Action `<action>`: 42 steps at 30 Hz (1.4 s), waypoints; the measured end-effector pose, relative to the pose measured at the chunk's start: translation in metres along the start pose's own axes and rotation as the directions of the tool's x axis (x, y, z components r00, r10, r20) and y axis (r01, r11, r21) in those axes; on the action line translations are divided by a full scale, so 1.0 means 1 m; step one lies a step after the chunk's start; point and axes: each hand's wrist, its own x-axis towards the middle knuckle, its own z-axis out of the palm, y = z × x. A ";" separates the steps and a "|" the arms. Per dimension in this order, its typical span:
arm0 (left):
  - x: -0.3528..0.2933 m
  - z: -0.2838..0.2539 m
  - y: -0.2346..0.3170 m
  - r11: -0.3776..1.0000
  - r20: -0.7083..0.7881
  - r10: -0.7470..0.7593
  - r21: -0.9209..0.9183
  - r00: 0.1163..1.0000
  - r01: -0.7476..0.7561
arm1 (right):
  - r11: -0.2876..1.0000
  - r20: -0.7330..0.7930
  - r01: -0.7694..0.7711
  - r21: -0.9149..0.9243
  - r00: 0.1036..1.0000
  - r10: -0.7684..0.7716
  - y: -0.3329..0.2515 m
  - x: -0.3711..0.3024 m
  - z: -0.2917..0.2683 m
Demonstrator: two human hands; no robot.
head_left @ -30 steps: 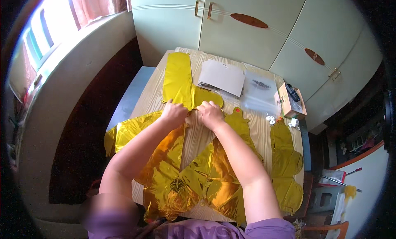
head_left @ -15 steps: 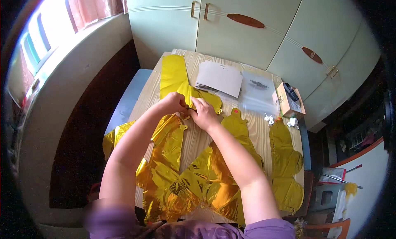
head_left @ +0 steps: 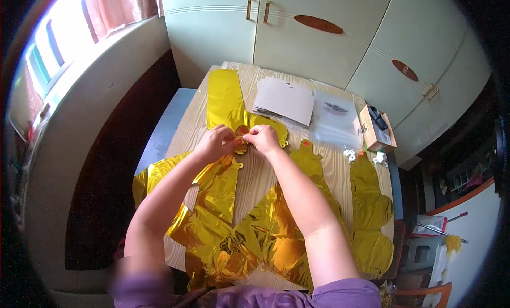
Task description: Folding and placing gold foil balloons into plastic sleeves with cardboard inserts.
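Observation:
Several flat, uninflated gold foil balloons lie on a wooden table. At the far left of the tabletop is one gold foil balloon [head_left: 225, 98], its near end between my hands. My left hand [head_left: 215, 143] is closed with its fingertips pinching the gold foil there. My right hand [head_left: 263, 138] pinches the same small piece from the other side, where a bit of red shows. Closer to me, a crumpled, shiny foil balloon [head_left: 215, 207] spreads under my forearms. Beside my right forearm a foil balloon with a red-dotted tab [head_left: 306, 162] lies flat.
Another gold balloon [head_left: 370, 212] lies along the table's right side. Toward the back are a stack of white cards [head_left: 284, 99], clear plastic bags [head_left: 332, 128] and a small box [head_left: 375, 135] holding a black object. White bits [head_left: 380, 158] sit near it. Pale cabinets [head_left: 313, 47] stand behind the table [head_left: 249, 191].
My right hand has turned from lying flat over the foil to a fingertip pinch. My left hand has shifted slightly left and down, and the held foil end shows more between them.

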 end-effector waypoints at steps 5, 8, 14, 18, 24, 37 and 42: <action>0.004 0.014 -0.012 0.986 0.078 -0.070 0.157 0.994 0.057 | 0.997 0.045 -0.034 0.070 0.999 0.031 0.005 0.007 0.001; 0.011 0.018 0.001 0.992 0.159 -0.049 0.127 0.986 0.029 | 0.997 -0.008 -0.006 0.070 1.000 0.006 0.019 0.010 -0.001; 0.005 0.020 -0.032 0.938 0.252 0.210 0.220 0.945 -0.268 | 0.996 0.068 -0.090 0.020 0.994 0.089 -0.007 0.006 0.001; 0.018 0.022 0.001 0.988 0.160 -0.117 0.115 0.980 0.099 | 0.997 0.014 -0.020 -0.075 1.000 0.021 0.011 0.006 -0.001; 0.035 0.018 -0.004 0.976 -0.080 -0.202 0.072 0.976 0.208 | 0.989 -0.061 0.090 0.121 0.995 -0.083 0.022 0.009 0.012; 0.031 0.025 -0.032 0.983 -0.134 -0.154 0.083 0.979 0.166 | 0.844 -0.417 0.408 -0.348 0.740 -0.529 -0.020 -0.034 0.008; 0.046 0.024 -0.016 0.976 -0.131 -0.211 0.033 0.969 0.217 | 0.686 -0.133 0.437 -0.582 0.781 -0.610 -0.034 -0.048 0.021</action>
